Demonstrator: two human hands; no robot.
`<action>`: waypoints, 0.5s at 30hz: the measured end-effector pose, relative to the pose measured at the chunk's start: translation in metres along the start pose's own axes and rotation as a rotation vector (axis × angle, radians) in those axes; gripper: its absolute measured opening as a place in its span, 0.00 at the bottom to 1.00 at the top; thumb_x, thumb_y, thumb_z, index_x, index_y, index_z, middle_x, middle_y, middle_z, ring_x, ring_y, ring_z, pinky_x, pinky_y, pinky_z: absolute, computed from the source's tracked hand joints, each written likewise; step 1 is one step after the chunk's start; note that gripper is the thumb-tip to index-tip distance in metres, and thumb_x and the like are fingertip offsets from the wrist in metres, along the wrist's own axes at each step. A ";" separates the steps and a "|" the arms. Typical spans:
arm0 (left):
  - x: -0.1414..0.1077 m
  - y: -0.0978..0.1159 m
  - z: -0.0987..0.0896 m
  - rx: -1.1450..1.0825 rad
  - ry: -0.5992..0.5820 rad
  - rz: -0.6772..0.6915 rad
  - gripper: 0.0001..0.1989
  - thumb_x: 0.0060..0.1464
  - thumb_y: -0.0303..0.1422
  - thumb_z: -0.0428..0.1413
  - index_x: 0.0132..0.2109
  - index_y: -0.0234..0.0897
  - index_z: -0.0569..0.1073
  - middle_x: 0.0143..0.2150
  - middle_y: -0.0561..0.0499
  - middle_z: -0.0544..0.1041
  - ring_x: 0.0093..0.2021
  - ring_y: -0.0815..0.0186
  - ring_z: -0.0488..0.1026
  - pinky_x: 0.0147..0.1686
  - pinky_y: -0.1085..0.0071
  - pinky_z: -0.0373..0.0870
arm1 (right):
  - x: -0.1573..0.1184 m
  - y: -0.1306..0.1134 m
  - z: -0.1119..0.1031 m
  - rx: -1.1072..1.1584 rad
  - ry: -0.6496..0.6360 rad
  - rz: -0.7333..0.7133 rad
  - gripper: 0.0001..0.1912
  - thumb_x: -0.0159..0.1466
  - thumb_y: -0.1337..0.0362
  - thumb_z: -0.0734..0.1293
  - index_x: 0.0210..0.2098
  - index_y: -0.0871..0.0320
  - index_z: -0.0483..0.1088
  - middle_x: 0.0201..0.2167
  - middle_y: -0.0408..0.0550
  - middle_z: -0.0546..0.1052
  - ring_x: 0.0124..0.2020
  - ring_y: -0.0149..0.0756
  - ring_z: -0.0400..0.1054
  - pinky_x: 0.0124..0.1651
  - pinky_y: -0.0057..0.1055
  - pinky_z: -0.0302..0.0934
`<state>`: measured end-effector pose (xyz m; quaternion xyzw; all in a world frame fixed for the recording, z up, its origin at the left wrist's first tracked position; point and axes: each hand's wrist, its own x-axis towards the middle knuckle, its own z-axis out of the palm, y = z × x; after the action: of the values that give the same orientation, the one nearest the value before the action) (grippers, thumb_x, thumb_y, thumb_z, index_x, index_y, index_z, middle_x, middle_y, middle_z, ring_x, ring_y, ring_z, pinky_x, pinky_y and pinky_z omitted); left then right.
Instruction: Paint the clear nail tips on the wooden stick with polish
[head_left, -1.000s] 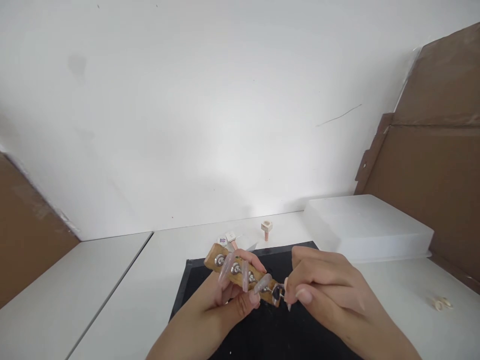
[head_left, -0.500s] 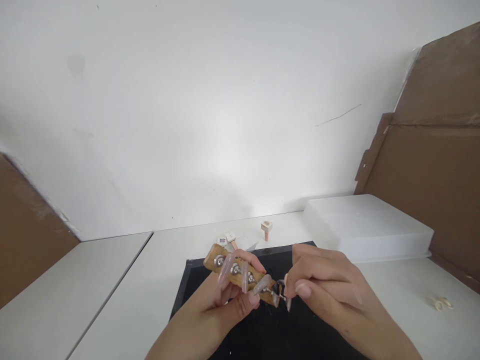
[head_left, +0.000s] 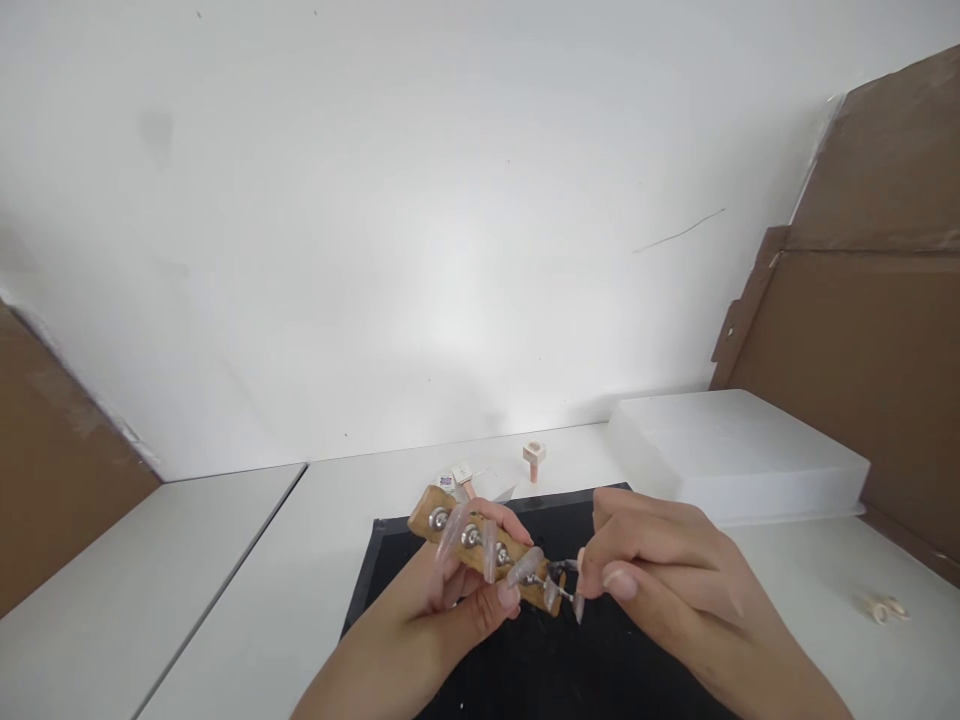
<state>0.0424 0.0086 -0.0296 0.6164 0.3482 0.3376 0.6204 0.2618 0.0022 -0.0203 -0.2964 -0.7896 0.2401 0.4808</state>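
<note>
My left hand point(head_left: 472, 590) is closed around a tan wooden-looking bar point(head_left: 424, 508), with the thumb below and a finger behind it. A row of shiny metal knobs point(head_left: 471, 537) runs along the bar. Several long, pale, glittery nail tips point(head_left: 489, 550) stick out from it. At the bar's right end, my right hand point(head_left: 637, 560) has its thumb and forefinger pinched together. A small dark piece point(head_left: 564, 566) shows beside these fingertips, and a pale nail tip point(head_left: 578, 606) hangs just below them. What exactly they grip is hidden.
Under my hands lies a black mat point(head_left: 540, 660) on a white table point(head_left: 247, 590). Behind it stand a white block on a pink stem point(head_left: 534, 455) and other small pieces point(head_left: 459, 478). A translucent box point(head_left: 739, 450) is at right, near pale rings point(head_left: 883, 608). Brown panels flank the table.
My right hand has shifted slightly right, away from the bar, so more of its end shows. The left hand and the bar have hardly moved.
</note>
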 end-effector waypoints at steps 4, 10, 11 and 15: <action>0.000 -0.001 -0.001 0.002 -0.003 -0.006 0.11 0.59 0.43 0.57 0.47 0.48 0.69 0.37 0.55 0.68 0.40 0.67 0.66 0.42 0.68 0.63 | 0.000 0.001 -0.001 0.000 0.004 -0.011 0.18 0.71 0.58 0.62 0.28 0.56 0.74 0.22 0.42 0.69 0.23 0.31 0.59 0.25 0.28 0.53; -0.001 -0.002 -0.003 0.010 -0.010 0.007 0.12 0.59 0.43 0.57 0.47 0.47 0.69 0.38 0.55 0.68 0.40 0.67 0.67 0.43 0.67 0.64 | 0.001 0.002 -0.001 -0.002 0.011 -0.030 0.16 0.71 0.61 0.62 0.28 0.55 0.72 0.22 0.41 0.70 0.24 0.30 0.60 0.25 0.28 0.53; -0.001 -0.002 -0.004 0.013 -0.009 0.007 0.12 0.59 0.43 0.57 0.47 0.47 0.69 0.38 0.55 0.68 0.40 0.67 0.67 0.43 0.67 0.64 | 0.001 0.002 0.000 -0.005 0.016 -0.033 0.16 0.71 0.61 0.62 0.28 0.55 0.72 0.22 0.40 0.70 0.24 0.30 0.60 0.26 0.27 0.53; -0.002 -0.002 -0.005 0.033 -0.007 -0.006 0.12 0.59 0.44 0.57 0.47 0.46 0.68 0.37 0.55 0.69 0.40 0.67 0.68 0.43 0.67 0.63 | 0.000 0.003 0.000 -0.023 0.035 -0.024 0.15 0.71 0.60 0.62 0.28 0.53 0.71 0.22 0.38 0.69 0.24 0.29 0.59 0.26 0.26 0.52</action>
<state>0.0369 0.0093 -0.0320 0.6266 0.3534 0.3275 0.6126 0.2627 0.0039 -0.0223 -0.2965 -0.7872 0.2198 0.4940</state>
